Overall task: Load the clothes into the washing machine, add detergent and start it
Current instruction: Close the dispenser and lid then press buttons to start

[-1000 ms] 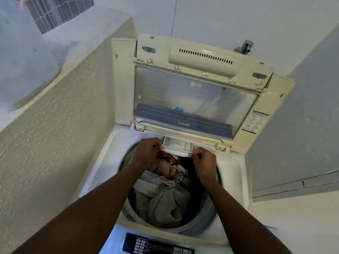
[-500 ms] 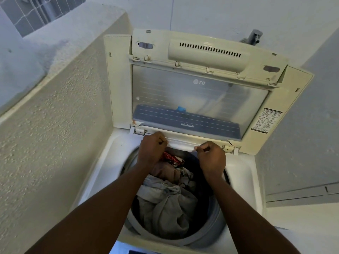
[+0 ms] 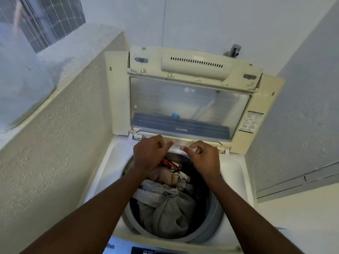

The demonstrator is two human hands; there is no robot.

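drawer, load and lid: weak spots from here

both hands at the back rim of the washing machine (image 3: 236,171), just under the raised lid (image 3: 189,103). left hand (image 3: 148,153) and right hand (image 3: 202,156) side by side, close, not touching. fingers of both half curled and loose, gripping nothing visible. forefinger tips at the white strip there, likely the front of the detergent drawer (image 3: 177,144). contact or small gap: cannot tell.

clothes (image 3: 165,208) down in the tub (image 3: 216,213): grey bulk toward the front, red patterned piece high at the back, right beneath the hands.

risks, as judged:
- drawer perhaps not fully home. looks near flush, but unclear from this angle. with a proud edge, risk of fouling the lid or spilling fill water over the rim.
- no detergent visible anywhere. cannot confirm any in the drawer. danger of starting on assumption and washing with none.
- red piece riding high near the drawer slot. could snag under the drawer, or hang over the tub edge and bind in the spin.
- load heaped unevenly. possible imbalance, knocking.
- lid upright, directly above both wrists. liable to drop on the hands at a bump.
- control panel (image 3: 156,251) barely in view at the bottom edge. easy to hit a wrong button without a proper look.
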